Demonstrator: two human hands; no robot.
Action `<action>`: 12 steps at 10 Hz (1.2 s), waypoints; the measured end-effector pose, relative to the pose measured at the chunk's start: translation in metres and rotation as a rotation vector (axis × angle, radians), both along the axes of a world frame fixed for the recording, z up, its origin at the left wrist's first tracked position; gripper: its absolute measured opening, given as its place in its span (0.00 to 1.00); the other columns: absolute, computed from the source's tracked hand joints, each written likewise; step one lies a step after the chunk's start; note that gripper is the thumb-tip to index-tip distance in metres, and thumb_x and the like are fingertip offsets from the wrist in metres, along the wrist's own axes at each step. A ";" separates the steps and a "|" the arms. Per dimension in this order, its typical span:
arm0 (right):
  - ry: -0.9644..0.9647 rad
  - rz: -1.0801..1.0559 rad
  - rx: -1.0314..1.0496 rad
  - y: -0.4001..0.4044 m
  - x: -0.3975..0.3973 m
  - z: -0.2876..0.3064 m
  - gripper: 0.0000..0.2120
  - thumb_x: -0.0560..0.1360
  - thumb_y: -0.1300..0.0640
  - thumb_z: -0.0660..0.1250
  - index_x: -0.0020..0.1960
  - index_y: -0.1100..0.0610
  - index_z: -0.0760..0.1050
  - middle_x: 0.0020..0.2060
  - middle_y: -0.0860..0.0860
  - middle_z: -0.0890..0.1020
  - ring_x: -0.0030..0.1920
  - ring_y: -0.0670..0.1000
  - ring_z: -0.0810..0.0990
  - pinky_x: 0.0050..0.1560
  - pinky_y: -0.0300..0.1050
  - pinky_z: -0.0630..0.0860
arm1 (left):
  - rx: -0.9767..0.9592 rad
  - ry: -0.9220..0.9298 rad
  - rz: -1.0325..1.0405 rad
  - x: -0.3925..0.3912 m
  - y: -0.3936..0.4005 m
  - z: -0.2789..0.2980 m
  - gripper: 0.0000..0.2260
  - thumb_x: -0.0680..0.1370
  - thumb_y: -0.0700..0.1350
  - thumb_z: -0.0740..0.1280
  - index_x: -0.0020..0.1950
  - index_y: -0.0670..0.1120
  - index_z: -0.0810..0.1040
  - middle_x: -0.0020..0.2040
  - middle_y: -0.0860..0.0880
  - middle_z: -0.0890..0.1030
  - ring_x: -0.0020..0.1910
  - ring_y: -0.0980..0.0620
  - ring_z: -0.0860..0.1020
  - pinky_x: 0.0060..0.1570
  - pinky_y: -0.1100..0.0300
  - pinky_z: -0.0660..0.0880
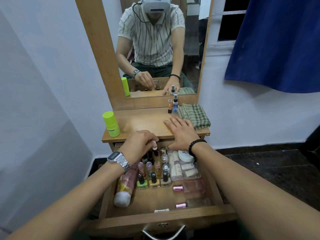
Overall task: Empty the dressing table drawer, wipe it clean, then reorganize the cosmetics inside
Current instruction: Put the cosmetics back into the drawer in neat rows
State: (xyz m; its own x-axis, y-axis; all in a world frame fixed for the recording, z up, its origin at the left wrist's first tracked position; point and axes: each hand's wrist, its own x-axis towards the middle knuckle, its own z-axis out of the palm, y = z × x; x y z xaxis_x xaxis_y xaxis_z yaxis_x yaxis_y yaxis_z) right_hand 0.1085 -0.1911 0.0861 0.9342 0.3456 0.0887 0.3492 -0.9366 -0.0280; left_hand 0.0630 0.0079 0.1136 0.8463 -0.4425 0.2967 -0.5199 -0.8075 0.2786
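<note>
The wooden drawer (155, 218) stands pulled open below the dressing table top (147, 123). It holds several nail polish bottles (153, 181), a pink tube (125, 187), a clear box of small tubes (183, 169), a white nail polish remover tub (184, 154) and two pink-capped perfume bottles (192, 187). My left hand (140, 144) pinches the pale cap of a small dark bottle (155, 149) at the drawer's back. My right hand (181, 131) rests flat on the table top, fingers straight.
A lime green bottle (111, 124) stands at the top's left edge. A small orange bottle (170, 106) and a spray bottle (175, 104) stand by the mirror (155, 40), next to a folded green checked cloth (194, 116). A blue curtain (277, 40) hangs at the right.
</note>
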 end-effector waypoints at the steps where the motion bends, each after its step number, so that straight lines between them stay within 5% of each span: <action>1: -0.002 0.000 -0.007 0.000 -0.001 0.000 0.50 0.66 0.36 0.69 0.78 0.47 0.46 0.78 0.51 0.50 0.77 0.53 0.49 0.74 0.53 0.46 | 0.045 0.045 0.029 0.004 -0.004 -0.011 0.07 0.76 0.45 0.68 0.53 0.47 0.82 0.49 0.50 0.82 0.48 0.51 0.79 0.47 0.60 0.72; 4: -0.011 0.006 -0.001 -0.001 0.000 -0.001 0.50 0.66 0.37 0.70 0.78 0.47 0.47 0.78 0.52 0.51 0.77 0.54 0.49 0.74 0.53 0.46 | 0.194 0.096 0.077 0.005 -0.011 -0.033 0.08 0.77 0.50 0.65 0.55 0.55 0.79 0.54 0.55 0.80 0.54 0.52 0.77 0.49 0.57 0.73; 9: -0.009 0.014 -0.005 -0.001 -0.001 -0.001 0.50 0.66 0.37 0.70 0.78 0.47 0.47 0.78 0.51 0.51 0.77 0.53 0.50 0.74 0.53 0.46 | 0.244 0.099 0.048 0.004 -0.013 -0.039 0.09 0.77 0.48 0.64 0.56 0.54 0.78 0.53 0.54 0.78 0.57 0.51 0.74 0.50 0.55 0.73; 11: -0.002 0.018 -0.008 -0.002 -0.001 0.000 0.49 0.65 0.37 0.68 0.78 0.47 0.47 0.78 0.51 0.51 0.77 0.53 0.49 0.74 0.53 0.46 | 0.041 -0.200 0.082 -0.006 0.006 -0.038 0.10 0.77 0.51 0.60 0.53 0.51 0.78 0.49 0.53 0.78 0.49 0.50 0.74 0.46 0.52 0.75; 12: 0.043 0.020 -0.010 -0.002 0.000 0.002 0.48 0.67 0.36 0.66 0.78 0.47 0.46 0.78 0.51 0.50 0.77 0.53 0.48 0.74 0.54 0.45 | 0.060 -0.271 0.217 -0.010 0.023 -0.047 0.17 0.75 0.49 0.64 0.63 0.50 0.73 0.60 0.50 0.74 0.57 0.48 0.73 0.50 0.52 0.75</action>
